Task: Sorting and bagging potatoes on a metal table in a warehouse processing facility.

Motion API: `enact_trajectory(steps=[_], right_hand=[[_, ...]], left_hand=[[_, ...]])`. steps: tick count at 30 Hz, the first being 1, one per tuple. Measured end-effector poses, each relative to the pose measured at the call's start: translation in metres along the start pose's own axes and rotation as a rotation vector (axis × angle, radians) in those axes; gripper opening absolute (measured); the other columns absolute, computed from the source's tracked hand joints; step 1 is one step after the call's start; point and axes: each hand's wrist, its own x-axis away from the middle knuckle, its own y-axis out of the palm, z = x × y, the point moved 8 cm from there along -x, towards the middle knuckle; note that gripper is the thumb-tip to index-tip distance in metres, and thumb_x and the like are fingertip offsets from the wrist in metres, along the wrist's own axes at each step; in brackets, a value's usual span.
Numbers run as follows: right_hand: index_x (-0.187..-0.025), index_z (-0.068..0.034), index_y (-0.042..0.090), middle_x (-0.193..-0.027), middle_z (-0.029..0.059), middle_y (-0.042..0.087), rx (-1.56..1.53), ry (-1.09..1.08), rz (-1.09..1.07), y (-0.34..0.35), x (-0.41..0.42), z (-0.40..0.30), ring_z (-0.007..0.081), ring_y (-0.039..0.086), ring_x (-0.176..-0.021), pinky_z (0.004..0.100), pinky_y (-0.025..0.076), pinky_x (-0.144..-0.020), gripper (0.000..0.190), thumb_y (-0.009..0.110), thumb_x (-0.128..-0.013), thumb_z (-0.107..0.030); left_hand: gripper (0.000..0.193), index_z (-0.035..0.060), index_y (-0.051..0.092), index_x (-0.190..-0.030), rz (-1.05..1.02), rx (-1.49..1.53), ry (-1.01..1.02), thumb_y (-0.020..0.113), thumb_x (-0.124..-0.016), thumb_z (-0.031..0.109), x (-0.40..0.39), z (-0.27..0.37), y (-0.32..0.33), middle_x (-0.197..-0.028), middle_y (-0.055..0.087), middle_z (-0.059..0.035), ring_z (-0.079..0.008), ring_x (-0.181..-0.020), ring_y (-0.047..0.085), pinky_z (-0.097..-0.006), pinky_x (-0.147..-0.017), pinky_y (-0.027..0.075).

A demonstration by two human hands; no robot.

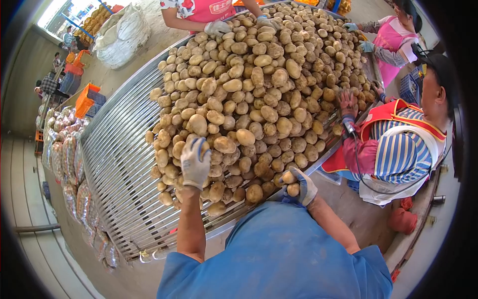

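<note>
A large heap of potatoes covers much of a slatted metal sorting table. My left hand, in a pale work glove with blue edging, reaches onto the heap's near left part, its fingers around a potato that shows between thumb and forefinger. At the table's near edge my right hand, in a similar glove, holds potatoes, two of them plainly visible against its fingers. Part of the right palm is hidden. Loose potatoes lie all around the left hand.
A co-worker in a striped top stands close at my right, gloved hands at the heap. Two people in pink aprons work at the far side and far right. Filled mesh bags line the left, near an orange crate and a white sack.
</note>
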Motion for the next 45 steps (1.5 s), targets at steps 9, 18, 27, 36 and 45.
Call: enact_trajectory(steps=[9, 18, 27, 36, 45], right_hand=[[-0.113, -0.006, 0.069, -0.097, 0.0122, 0.074, 0.003, -0.037, 0.018, -0.004, 0.007, -0.001, 0.0218, 0.07, -0.069, 0.0337, 0.059, -0.06, 0.035, 0.066, -0.108, -0.041], [-0.115, -0.005, 0.066, -0.098, 0.013, 0.073, -0.058, -0.115, 0.091, -0.03, 0.026, -0.009, 0.0225, 0.071, -0.073, 0.0352, 0.059, -0.06, 0.037, 0.061, -0.111, -0.041], [-0.114, -0.006, 0.067, -0.095, 0.0127, 0.075, -0.157, -0.107, 0.109, -0.043, 0.025, 0.0, 0.0241, 0.073, -0.073, 0.0368, 0.06, -0.058, 0.036, 0.059, -0.111, -0.041], [-0.114, -0.005, 0.067, -0.097, 0.0144, 0.075, -0.071, -0.053, 0.089, -0.036, 0.016, 0.01, 0.0242, 0.072, -0.068, 0.0361, 0.06, -0.056, 0.04, 0.06, -0.11, -0.044], [-0.117, -0.004, 0.066, -0.098, 0.0155, 0.074, -0.008, 0.055, 0.125, -0.004, 0.002, 0.016, 0.0247, 0.07, -0.07, 0.0372, 0.059, -0.06, 0.037, 0.065, -0.108, -0.04]], left_hand=[[0.057, 0.0161, 0.063, -0.139, -0.136, -0.349, 0.495, 0.081, -0.086, 0.029, 0.021, 0.08, 0.074, -0.152, 0.057, -0.0137, -0.0379, -0.149, 0.046, -0.061, -0.121, 0.033], [0.034, 0.0215, 0.068, -0.123, -0.05, -0.635, 0.821, 0.077, -0.092, 0.031, -0.069, 0.062, 0.073, -0.126, 0.062, -0.0057, -0.0303, -0.129, 0.056, -0.0589, -0.12, 0.038], [0.068, 0.025, 0.052, -0.159, 0.095, -0.415, 0.287, 0.076, -0.094, 0.022, -0.14, -0.018, -0.003, -0.16, 0.051, -0.015, -0.0404, -0.144, 0.048, -0.0584, -0.12, 0.037], [0.051, 0.0036, 0.063, -0.146, 0.256, 0.062, -0.05, 0.071, -0.096, 0.011, 0.051, -0.069, -0.075, -0.143, 0.065, -0.019, -0.0387, -0.132, 0.059, -0.0482, -0.115, 0.045], [0.056, 0.0084, 0.067, -0.142, 0.092, -0.083, -0.06, 0.078, -0.087, 0.012, 0.116, -0.034, -0.024, -0.139, 0.066, -0.0186, -0.0387, -0.13, 0.061, -0.0497, -0.112, 0.046]])
